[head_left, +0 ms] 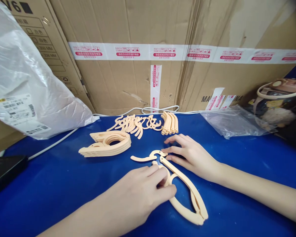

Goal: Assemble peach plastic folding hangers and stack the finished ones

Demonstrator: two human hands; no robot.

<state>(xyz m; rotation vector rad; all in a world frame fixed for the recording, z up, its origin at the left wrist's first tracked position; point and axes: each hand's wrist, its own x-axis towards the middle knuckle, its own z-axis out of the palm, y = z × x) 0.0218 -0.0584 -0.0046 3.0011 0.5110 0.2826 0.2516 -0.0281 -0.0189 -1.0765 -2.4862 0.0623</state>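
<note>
My left hand (pixel 144 189) is closed around one side of a cream folding hanger (pixel 185 179), which lies partly folded on the blue surface with its narrow end towards me. The fingers hide part of its frame. Just beyond the hanger's upper end is a loose curved hanger hook (pixel 144 158). My right hand (pixel 193 154) has its fingertips on the right end of this hook, the lowest digit and the one above it on either side. Its other visible fingers are bent over the table. The hook and the hanger arm lie close together; whether they touch is unclear.
A stack of folded hangers (pixel 106 149) lies left. Behind are a heap of hooks (pixel 130 123) and a row of hanger arms (pixel 170 123). Around them are a white cable (pixel 160 109), clear plastic bag (pixel 232 121), white parcel (pixel 27 79), black device (pixel 8 171) and cardboard boxes (pixel 128 75).
</note>
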